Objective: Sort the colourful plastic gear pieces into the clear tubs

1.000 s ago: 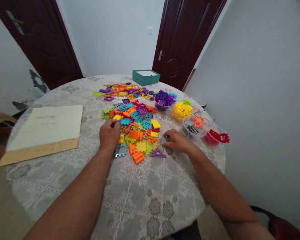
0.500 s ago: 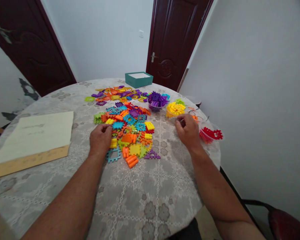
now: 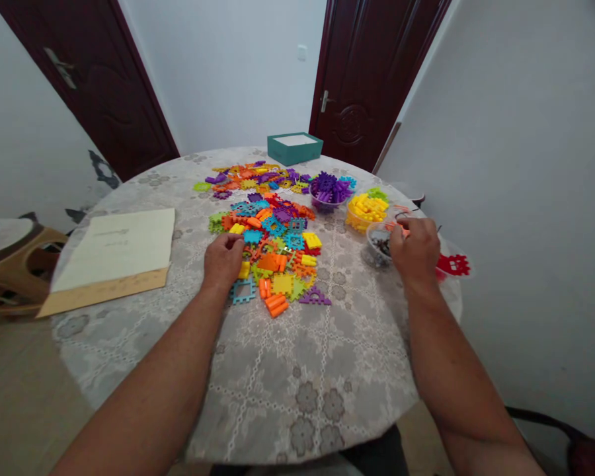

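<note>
My left hand (image 3: 223,261) rests at the left side of a pile of plastic building pieces (image 3: 282,284), in orange, yellow, blue, green and purple. Its fingers are bent together beside a blue piece (image 3: 252,237); whether they grip anything is hidden. On the right, my right hand (image 3: 416,248) is over the small bowls, fingers pinched downward. Orange (image 3: 397,228) shows by its fingertips, but I cannot tell if it is held. Just left of this hand stands a clear bowl (image 3: 378,254) with dark small pieces inside.
Beyond are a bowl of purple pieces (image 3: 328,192) and a bowl of yellow pieces (image 3: 367,210). Red pieces (image 3: 453,264) lie in a container at the right edge. A second pile (image 3: 248,178), a green box (image 3: 295,149) and a paper sheet on card (image 3: 119,244) share the round table.
My right hand has moved right and away from beside the yellow bowl, uncovering the clear bowl with dark pieces. My left hand stays at the pile. The whole view has shifted slightly.
</note>
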`<state>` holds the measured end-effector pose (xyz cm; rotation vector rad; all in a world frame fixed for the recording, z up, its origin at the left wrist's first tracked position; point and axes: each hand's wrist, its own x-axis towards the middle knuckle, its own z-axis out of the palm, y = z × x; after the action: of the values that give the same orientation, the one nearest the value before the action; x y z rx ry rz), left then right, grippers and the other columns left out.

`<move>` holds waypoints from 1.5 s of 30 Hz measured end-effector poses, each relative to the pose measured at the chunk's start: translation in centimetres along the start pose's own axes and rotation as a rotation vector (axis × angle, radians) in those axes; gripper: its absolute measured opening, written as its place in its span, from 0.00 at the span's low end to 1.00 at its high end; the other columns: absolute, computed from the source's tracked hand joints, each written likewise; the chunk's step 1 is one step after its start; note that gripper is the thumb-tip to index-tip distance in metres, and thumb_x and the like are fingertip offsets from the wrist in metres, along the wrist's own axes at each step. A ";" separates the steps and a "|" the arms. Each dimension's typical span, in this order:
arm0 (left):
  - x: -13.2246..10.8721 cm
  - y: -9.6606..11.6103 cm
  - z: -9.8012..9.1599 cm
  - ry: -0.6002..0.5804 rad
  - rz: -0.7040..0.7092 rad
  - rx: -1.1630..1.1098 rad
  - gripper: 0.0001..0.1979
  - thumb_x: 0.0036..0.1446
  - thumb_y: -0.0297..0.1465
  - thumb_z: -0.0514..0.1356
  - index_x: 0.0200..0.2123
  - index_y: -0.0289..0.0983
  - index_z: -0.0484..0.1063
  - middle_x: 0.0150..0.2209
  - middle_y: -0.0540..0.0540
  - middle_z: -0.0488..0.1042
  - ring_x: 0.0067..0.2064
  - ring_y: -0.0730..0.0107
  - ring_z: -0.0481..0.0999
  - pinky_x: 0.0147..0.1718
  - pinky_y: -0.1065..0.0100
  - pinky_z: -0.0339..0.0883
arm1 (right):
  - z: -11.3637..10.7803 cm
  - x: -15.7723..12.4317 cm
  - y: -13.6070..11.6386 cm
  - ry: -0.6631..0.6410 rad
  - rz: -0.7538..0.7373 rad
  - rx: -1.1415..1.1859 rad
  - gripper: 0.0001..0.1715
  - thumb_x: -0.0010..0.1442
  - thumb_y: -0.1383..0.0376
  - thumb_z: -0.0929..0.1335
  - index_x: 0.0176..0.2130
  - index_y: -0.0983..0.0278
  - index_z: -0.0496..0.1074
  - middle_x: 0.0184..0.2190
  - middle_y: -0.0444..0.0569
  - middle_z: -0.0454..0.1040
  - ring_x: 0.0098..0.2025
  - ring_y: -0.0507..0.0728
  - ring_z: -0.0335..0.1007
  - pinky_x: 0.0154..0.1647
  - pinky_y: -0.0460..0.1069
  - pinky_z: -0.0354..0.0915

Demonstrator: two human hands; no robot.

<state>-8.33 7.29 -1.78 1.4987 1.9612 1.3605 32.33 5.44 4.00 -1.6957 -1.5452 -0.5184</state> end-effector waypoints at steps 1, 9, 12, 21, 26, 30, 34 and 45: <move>0.0 0.0 0.0 0.001 0.002 -0.001 0.13 0.56 0.35 0.60 0.41 0.37 0.81 0.38 0.46 0.82 0.38 0.62 0.78 0.44 0.65 0.71 | -0.3 -0.1 -1.1 -0.011 -0.051 0.065 0.13 0.66 0.65 0.64 0.46 0.64 0.75 0.44 0.58 0.73 0.47 0.64 0.69 0.50 0.57 0.66; -0.3 0.3 0.1 0.011 0.009 -0.009 0.13 0.57 0.35 0.59 0.40 0.37 0.80 0.38 0.46 0.82 0.38 0.63 0.78 0.43 0.65 0.71 | -1.4 -4.5 -9.2 -1.034 -0.584 0.333 0.14 0.64 0.57 0.71 0.47 0.61 0.73 0.44 0.51 0.76 0.43 0.58 0.72 0.41 0.50 0.63; -0.6 0.7 0.1 0.005 0.017 0.008 0.12 0.57 0.34 0.59 0.39 0.37 0.80 0.37 0.46 0.82 0.39 0.62 0.79 0.43 0.65 0.70 | -1.1 -5.3 -9.7 -1.124 -0.587 0.249 0.19 0.60 0.56 0.74 0.48 0.60 0.72 0.47 0.53 0.75 0.44 0.60 0.71 0.39 0.49 0.61; -2.3 1.7 1.5 -0.100 -0.035 -0.104 0.12 0.59 0.35 0.58 0.42 0.38 0.78 0.36 0.47 0.82 0.34 0.65 0.80 0.38 0.66 0.72 | -0.4 -5.2 -8.7 -1.128 -0.598 0.397 0.14 0.57 0.67 0.68 0.45 0.61 0.71 0.42 0.51 0.75 0.41 0.58 0.69 0.40 0.49 0.60; -2.3 2.0 1.3 -0.109 -0.028 -0.142 0.12 0.58 0.36 0.58 0.40 0.38 0.78 0.34 0.47 0.81 0.32 0.65 0.79 0.36 0.66 0.72 | 0.2 -4.4 -7.9 -1.118 -0.560 0.459 0.07 0.62 0.70 0.62 0.39 0.62 0.69 0.37 0.50 0.74 0.38 0.57 0.68 0.41 0.49 0.61; -1.6 1.6 0.7 0.014 0.033 -0.063 0.12 0.59 0.35 0.58 0.39 0.38 0.79 0.38 0.46 0.82 0.40 0.62 0.80 0.44 0.64 0.71 | 1.2 -4.2 -7.5 -1.061 -0.523 0.399 0.08 0.64 0.70 0.61 0.36 0.63 0.69 0.35 0.50 0.74 0.36 0.56 0.67 0.40 0.49 0.60; -0.6 0.6 0.1 0.098 0.021 -0.046 0.12 0.59 0.35 0.57 0.39 0.38 0.79 0.39 0.45 0.82 0.42 0.61 0.80 0.46 0.64 0.70 | 1.5 -4.1 -7.3 -1.051 -0.467 0.443 0.10 0.67 0.68 0.61 0.34 0.63 0.69 0.32 0.46 0.73 0.34 0.54 0.66 0.36 0.48 0.58; -0.4 0.5 0.1 0.048 -0.012 -0.006 0.11 0.60 0.36 0.57 0.39 0.40 0.78 0.38 0.45 0.82 0.41 0.60 0.80 0.44 0.64 0.69 | 2.3 3.0 -8.9 -0.578 -0.086 0.695 0.25 0.62 0.62 0.67 0.59 0.60 0.67 0.32 0.42 0.75 0.31 0.54 0.70 0.35 0.48 0.66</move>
<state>-7.78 7.05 -1.49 1.4626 1.9901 1.4088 23.89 8.84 7.11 -1.2721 -1.9008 0.4844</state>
